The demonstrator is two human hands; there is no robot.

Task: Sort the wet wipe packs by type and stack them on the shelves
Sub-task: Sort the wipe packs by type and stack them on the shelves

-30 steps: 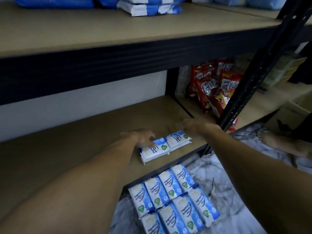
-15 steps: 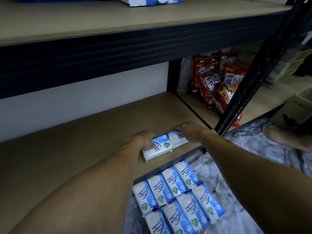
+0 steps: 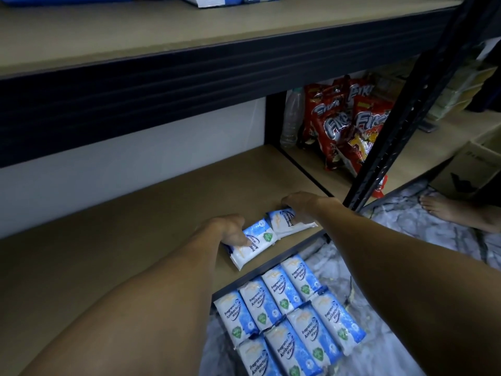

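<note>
Bare shelf board (image 3: 108, 226) lies open left of and beyond the left hand (image 3: 225, 229), back to the wall (image 3: 135, 158). Left pack (image 3: 260, 240) and right pack (image 3: 283, 222) fill the gap between the hands. The upper shelf beam (image 3: 189, 85) caps the room above. A black upright (image 3: 401, 118) stands just right of the right hand (image 3: 303, 206), and red snack bags (image 3: 339, 126) crowd the bay beyond that hand

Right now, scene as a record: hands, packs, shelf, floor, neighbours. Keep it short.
left: left hand holds left pack, thumb on top
right: right hand holds right pack at its far end
placement: both packs side by side near the front edge of the middle shelf
floor: floor packs of the same look, in two rows
top shelf: blue and white packs, mostly cut off
next bay: red snack bags, clear bottle
</note>
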